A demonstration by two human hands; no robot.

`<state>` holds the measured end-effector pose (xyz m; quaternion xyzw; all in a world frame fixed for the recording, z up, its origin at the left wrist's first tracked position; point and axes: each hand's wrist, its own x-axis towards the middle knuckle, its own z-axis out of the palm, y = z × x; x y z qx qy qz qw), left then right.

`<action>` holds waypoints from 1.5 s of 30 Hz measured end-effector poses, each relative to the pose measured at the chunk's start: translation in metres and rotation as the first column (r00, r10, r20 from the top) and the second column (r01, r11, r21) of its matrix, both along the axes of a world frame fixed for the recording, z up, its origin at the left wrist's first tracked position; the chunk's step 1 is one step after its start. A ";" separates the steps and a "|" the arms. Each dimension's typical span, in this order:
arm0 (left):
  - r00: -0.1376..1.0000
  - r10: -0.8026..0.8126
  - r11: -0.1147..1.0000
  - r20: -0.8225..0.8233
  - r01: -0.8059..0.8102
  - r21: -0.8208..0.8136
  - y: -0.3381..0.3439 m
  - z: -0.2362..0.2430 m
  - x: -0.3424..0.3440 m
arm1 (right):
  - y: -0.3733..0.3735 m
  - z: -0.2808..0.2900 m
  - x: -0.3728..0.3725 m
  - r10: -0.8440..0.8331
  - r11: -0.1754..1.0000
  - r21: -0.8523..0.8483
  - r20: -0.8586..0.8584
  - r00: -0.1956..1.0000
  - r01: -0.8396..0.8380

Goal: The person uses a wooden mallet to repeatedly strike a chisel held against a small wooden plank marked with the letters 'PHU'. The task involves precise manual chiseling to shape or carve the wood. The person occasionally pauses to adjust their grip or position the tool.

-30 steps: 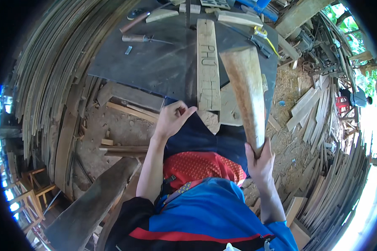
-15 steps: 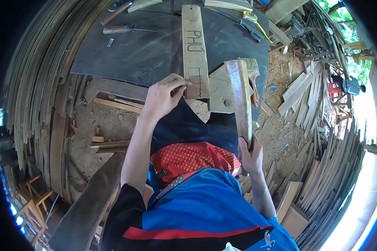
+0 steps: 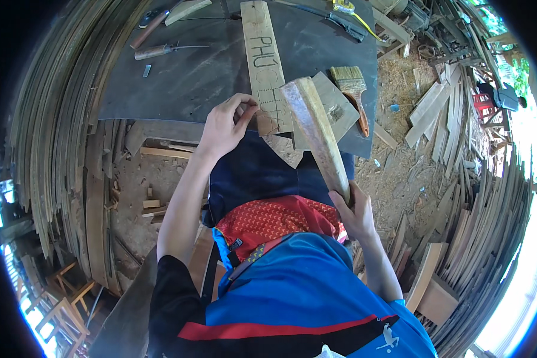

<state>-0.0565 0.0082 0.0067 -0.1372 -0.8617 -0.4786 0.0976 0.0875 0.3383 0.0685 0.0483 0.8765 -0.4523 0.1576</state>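
A long pale wooden board [image 3: 261, 45] with dark lettering and dotted outlines lies lengthwise on the dark table, its near end toward me. My left hand [image 3: 228, 124] is at the left edge of that end, thumb and fingertips pinched together; whatever they hold, if anything, is too small to make out. In my right hand [image 3: 355, 213] is the lower end of a thick, worn wooden club [image 3: 317, 134]. It slants up and left, its top in front of the board's near right corner. Behind it lies a flat wooden piece [image 3: 338, 110].
A paintbrush [image 3: 353, 89] rests at the table's right side. A wooden-handled pointed tool [image 3: 161, 52], a small metal piece [image 3: 147, 71] and a yellow tape measure [image 3: 343, 7] lie on the dark table [image 3: 179, 92]. Stacked planks [image 3: 45, 119] line the left; more timber [image 3: 477, 238] stands right.
The club has tilted left, its top swinging from over the flat piece toward the board's near end, uncovering the paintbrush. My left hand stays pinched by the board. The whole view has shifted slightly.
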 end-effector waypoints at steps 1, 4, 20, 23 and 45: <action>1.000 0.001 1.000 0.010 -0.001 0.030 0.002 -0.002 -0.001 | 0.000 -0.001 0.001 -0.004 1.000 -0.010 0.007 1.000 0.004; 0.999 0.033 0.996 0.009 -0.033 0.084 0.004 -0.006 -0.002 | 0.003 -0.002 0.001 -0.003 1.000 0.006 0.033 0.999 0.003; 0.998 0.067 0.995 -0.021 -0.065 0.080 0.015 -0.011 0.001 | -0.023 0.028 -0.007 -0.004 1.000 -0.004 -0.010 1.000 0.004; 0.988 0.078 0.990 -0.134 -0.061 0.126 0.017 -0.022 -0.001 | -0.034 0.039 -0.014 -0.003 0.997 -0.074 -0.080 0.997 -0.003; 0.986 0.105 0.974 -0.129 -0.075 0.216 0.019 -0.036 0.001 | -0.029 0.031 -0.026 -0.009 1.000 0.019 -0.029 1.000 0.010</action>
